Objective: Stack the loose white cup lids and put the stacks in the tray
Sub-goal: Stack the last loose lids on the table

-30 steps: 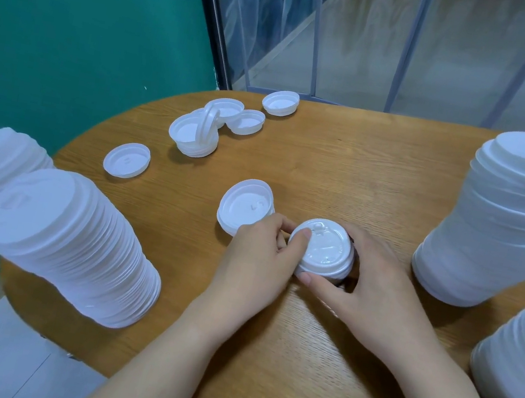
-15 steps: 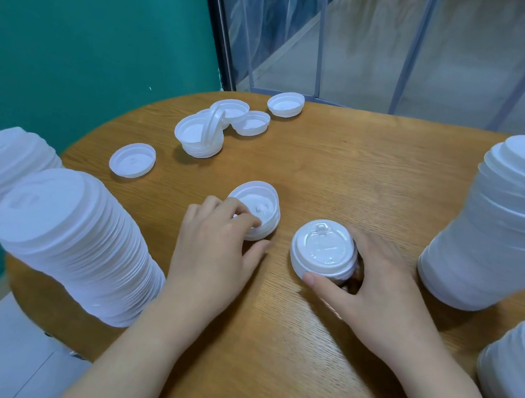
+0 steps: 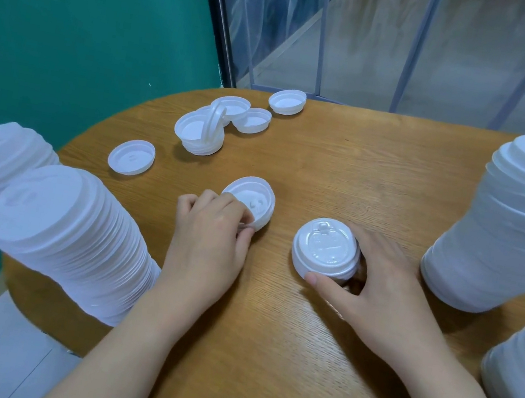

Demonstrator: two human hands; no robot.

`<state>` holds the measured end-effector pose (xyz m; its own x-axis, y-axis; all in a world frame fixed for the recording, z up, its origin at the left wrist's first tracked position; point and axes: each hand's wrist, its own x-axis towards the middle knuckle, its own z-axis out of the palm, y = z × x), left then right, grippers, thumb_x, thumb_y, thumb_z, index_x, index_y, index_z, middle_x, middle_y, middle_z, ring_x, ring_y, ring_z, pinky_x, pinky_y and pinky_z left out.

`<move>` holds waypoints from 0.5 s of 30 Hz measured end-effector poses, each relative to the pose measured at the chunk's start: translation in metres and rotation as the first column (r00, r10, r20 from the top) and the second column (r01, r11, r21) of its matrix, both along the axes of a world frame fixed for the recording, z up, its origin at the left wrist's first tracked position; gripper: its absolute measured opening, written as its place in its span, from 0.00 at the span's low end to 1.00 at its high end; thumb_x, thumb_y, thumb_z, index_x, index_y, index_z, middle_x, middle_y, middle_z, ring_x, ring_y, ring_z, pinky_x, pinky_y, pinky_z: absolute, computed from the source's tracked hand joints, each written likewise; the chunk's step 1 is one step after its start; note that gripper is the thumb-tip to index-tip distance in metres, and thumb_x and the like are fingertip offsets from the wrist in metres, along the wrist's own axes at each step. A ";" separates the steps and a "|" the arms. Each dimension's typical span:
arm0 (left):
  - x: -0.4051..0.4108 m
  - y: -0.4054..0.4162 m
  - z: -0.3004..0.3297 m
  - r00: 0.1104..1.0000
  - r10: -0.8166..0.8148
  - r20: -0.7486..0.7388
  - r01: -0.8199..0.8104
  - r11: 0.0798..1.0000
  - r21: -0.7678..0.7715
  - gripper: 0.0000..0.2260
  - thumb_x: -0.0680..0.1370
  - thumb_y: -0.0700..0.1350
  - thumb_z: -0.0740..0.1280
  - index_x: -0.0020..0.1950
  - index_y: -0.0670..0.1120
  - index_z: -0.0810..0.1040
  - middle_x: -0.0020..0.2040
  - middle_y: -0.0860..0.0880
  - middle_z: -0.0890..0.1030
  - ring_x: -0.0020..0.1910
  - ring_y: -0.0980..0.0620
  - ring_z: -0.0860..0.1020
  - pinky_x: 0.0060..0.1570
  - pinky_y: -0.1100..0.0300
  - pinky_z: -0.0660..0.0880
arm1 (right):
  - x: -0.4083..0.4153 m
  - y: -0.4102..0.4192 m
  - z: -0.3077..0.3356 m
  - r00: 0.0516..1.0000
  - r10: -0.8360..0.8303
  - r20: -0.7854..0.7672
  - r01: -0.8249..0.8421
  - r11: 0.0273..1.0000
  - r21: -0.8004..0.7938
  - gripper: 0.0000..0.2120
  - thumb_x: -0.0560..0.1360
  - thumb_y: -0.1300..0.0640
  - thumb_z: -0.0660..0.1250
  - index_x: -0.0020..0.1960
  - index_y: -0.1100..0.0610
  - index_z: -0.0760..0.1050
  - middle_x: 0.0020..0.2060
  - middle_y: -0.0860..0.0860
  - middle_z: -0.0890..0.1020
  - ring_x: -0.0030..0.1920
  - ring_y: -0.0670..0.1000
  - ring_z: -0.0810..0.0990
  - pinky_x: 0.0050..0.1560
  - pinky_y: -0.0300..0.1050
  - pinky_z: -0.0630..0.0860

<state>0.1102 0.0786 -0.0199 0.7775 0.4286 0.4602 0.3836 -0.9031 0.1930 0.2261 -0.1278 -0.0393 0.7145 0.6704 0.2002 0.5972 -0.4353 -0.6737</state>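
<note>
Left hand (image 3: pixel 210 235) pinches the near rim of an upturned lid (image 3: pixel 252 202), just left of the short lid stack (image 3: pixel 325 249) mid-table (image 3: pixel 361 180). Right hand (image 3: pixel 379 281) curls round that stack, thumb on its near side, fingers behind, mostly hidden. More loose lids (image 3: pixel 203 130) lie beyond the stack, to its left; tall stacks (image 3: pixel 509 233) stand right.

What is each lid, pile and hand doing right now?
left hand: pinches the rim of the upturned lid
upturned lid: tilted, underside up
right hand: curled round the short stack
short stack: upright on the table, top side up
flat lid: lying alone
far lids: loose, one standing on edge
tall stacks: standing, leaning
</note>
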 end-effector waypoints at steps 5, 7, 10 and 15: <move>0.000 0.001 0.004 0.999 0.013 0.045 -0.007 0.993 -0.121 0.14 0.72 0.45 0.79 0.41 0.54 0.74 0.41 0.61 0.76 0.43 0.54 0.74 0.52 0.60 0.55 | 0.001 0.000 0.000 1.000 0.010 -0.012 -0.010 1.000 -0.003 0.31 0.69 0.32 0.71 0.69 0.40 0.71 0.58 0.35 0.75 0.62 0.41 0.70 0.61 0.41 0.66; -0.001 0.000 0.005 0.997 0.013 0.070 0.000 0.983 -0.186 0.16 0.72 0.49 0.80 0.39 0.55 0.72 0.38 0.61 0.75 0.42 0.57 0.73 0.52 0.59 0.57 | 0.001 0.000 0.001 1.000 0.006 -0.016 -0.006 1.000 -0.004 0.31 0.69 0.33 0.71 0.69 0.41 0.71 0.58 0.35 0.75 0.62 0.42 0.70 0.61 0.42 0.66; -0.004 -0.007 0.010 0.984 0.034 0.172 0.026 0.942 -0.335 0.14 0.72 0.50 0.80 0.39 0.51 0.75 0.36 0.59 0.76 0.45 0.64 0.74 0.50 0.57 0.63 | 0.001 0.000 0.000 1.000 0.003 -0.010 -0.003 1.000 -0.011 0.31 0.69 0.33 0.71 0.68 0.41 0.71 0.58 0.36 0.75 0.61 0.42 0.70 0.61 0.42 0.66; -0.006 -0.022 0.022 0.930 0.009 0.368 0.223 0.782 -0.582 0.07 0.74 0.43 0.79 0.43 0.49 0.81 0.38 0.55 0.82 0.39 0.55 0.78 0.44 0.64 0.72 | 0.001 0.001 0.001 1.000 0.007 -0.008 -0.007 1.000 0.007 0.28 0.69 0.34 0.72 0.65 0.41 0.72 0.56 0.36 0.76 0.59 0.43 0.71 0.61 0.44 0.68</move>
